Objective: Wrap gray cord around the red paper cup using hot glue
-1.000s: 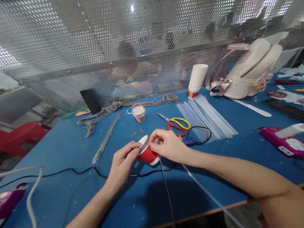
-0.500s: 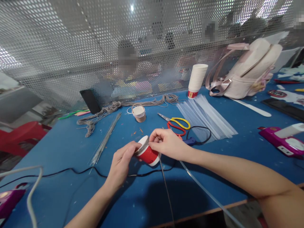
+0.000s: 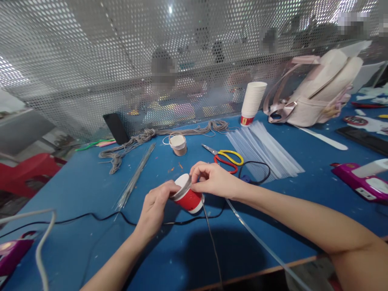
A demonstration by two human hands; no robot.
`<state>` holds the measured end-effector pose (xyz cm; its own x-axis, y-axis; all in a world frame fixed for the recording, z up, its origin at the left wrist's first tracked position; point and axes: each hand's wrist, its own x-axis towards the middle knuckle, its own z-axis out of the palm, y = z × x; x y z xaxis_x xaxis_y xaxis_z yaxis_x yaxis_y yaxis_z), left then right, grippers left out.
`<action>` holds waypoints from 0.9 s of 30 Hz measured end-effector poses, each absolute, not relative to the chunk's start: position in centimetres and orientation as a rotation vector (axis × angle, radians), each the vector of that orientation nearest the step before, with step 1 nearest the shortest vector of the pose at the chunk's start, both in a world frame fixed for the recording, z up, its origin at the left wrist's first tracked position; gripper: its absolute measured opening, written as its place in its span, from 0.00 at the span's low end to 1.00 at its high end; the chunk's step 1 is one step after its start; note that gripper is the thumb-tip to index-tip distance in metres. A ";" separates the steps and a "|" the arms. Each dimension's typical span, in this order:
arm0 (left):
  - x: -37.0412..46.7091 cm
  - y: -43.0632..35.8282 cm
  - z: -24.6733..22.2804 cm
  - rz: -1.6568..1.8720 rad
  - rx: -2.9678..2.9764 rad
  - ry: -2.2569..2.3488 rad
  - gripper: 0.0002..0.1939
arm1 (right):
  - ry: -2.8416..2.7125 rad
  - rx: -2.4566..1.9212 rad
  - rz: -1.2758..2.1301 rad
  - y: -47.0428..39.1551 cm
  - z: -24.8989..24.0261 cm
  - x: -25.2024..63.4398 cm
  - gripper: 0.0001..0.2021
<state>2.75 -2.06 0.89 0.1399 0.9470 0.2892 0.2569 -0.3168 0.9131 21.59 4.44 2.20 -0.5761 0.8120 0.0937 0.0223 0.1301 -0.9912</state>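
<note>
A red and white paper cup is tilted over the blue table, its mouth toward the upper left. My left hand grips the rim side of the cup, thumb at the edge of the mouth. A grey cord band runs round below the rim. My right hand is closed at the right side of the rim, thumb and forefinger pinched on the grey cord. A loose length of the cord hangs from the cup toward the table's front edge. A clear strip passes beneath my right forearm.
Scissors, a small wrapped cup and clear strips lie beyond my hands. Wires are at the left. Stacked cups, a backpack and grey yarn line the back. A black cable crosses the table.
Both hands keep their hold on the cup and cord. My right hand has shifted very slightly at the rim, and the view has moved a little.
</note>
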 end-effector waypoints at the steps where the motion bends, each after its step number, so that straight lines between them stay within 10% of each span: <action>1: 2.7 -2.0 0.9 1.206 1.703 1.174 0.26 | -1.751 -0.790 1.508 4.5 2.2 21.6 0.06; 27: 3.3 -0.9 0.4 1.348 1.189 1.147 0.22 | -1.611 -0.733 1.751 5.3 1.6 22.2 0.09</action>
<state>3.27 -0.91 0.43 -0.0559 0.9948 0.0854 -0.0754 -0.0895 0.9931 22.16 5.33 1.57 -0.6391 0.7688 0.0210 -0.0848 -0.0433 -0.9955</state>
